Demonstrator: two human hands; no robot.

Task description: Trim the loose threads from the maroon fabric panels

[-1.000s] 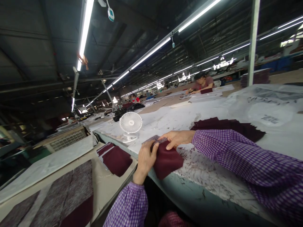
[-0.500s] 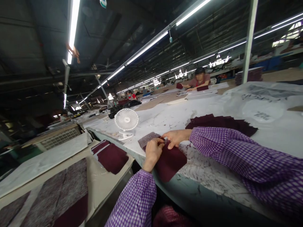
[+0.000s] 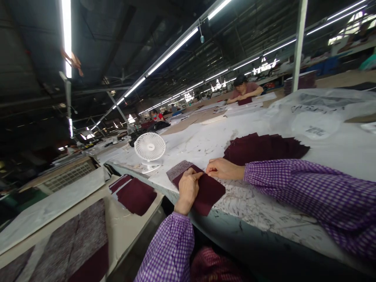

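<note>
A maroon fabric piece (image 3: 212, 192) lies at the near edge of the white-topped table, over a speckled grey-maroon piece (image 3: 175, 170) that shows at its far left. My left hand (image 3: 188, 186) presses on the maroon piece and holds it, index finger stretched toward its far edge. Close to that fingertip, my right hand (image 3: 223, 169) has thumb and fingers pinched together at the fabric's far edge. Whatever is between those fingertips is too small to make out. Behind my right hand, a fanned pile of maroon pieces (image 3: 264, 148) rests on the table.
A white fan (image 3: 150, 147) stands left of the fabric. On a lower surface at left lie a maroon stack (image 3: 136, 196) and speckled panels (image 3: 79, 239). Clear plastic sheeting (image 3: 320, 113) covers the right side. Across the table a person (image 3: 249, 90) leans over fabric.
My right hand has drawn back to the right from over the fabric, its fingers now pinched at the far edge. My left hand stays on the piece. The view has shifted slightly.
</note>
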